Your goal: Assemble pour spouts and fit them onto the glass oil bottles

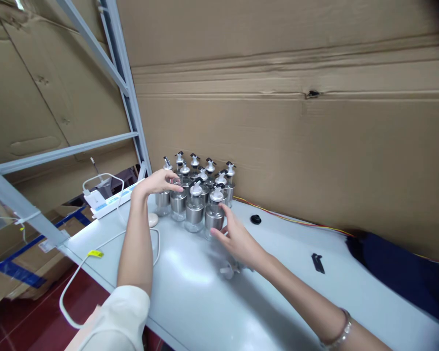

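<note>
Several clear glass bottles with steel bands and pourer tops stand upright in a tight group on the table. My left hand (161, 182) is at the group's left side, its thumb and fingers apart around the upper part of a front bottle (178, 202); that bottle's top is partly hidden. My right hand (236, 231) is beside the front right bottle (214, 217), thumb and fingers spread; I cannot tell whether they touch it. Between these two stands another front bottle (194, 212). A loose pourer (227, 271) lies on the table, partly hidden under my right hand.
A black round cap (255, 219) and a black lever-shaped piece (318, 263) lie on the white table (190, 302). Dark blue cloth (395, 278) is at the right. A power strip (113, 201), white cable (73, 278) and metal frame (126, 87) are left; cardboard (278, 131) stands behind.
</note>
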Tool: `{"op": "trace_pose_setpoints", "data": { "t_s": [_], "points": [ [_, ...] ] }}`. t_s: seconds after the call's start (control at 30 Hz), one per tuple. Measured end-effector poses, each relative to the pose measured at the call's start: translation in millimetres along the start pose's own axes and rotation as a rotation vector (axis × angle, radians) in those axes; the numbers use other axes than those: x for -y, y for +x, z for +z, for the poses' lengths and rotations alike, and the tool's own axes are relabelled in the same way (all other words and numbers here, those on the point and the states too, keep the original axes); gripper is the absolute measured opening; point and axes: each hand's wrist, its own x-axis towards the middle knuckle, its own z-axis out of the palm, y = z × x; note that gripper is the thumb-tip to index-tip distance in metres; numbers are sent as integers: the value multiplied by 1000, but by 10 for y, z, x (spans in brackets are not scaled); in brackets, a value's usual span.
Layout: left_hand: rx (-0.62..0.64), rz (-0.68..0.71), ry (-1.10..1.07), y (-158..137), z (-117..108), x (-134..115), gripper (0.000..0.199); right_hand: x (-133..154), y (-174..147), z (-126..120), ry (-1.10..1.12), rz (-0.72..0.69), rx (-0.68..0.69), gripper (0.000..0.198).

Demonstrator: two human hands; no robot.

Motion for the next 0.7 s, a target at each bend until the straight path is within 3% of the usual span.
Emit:
{"op": "trace_pose_setpoints", "data": {
  "t_s": [0.17, 0.33, 0.53, 0.7],
  "points": [
    [-208, -72, -2, 15, 65, 104, 37, -2, 60, -1, 1, -7, -8, 60],
    [-530, -116, -14, 32, 116, 123, 35, 10, 96, 48, 34, -40, -2, 57],
    [-1008, -133, 40, -178, -113, -170, 26, 59, 206, 164, 80, -82, -2, 59],
    [-1287, 36, 42, -528, -344, -481, 22, 127, 388, 281, 110, -121, 1, 64]
  ]
}}
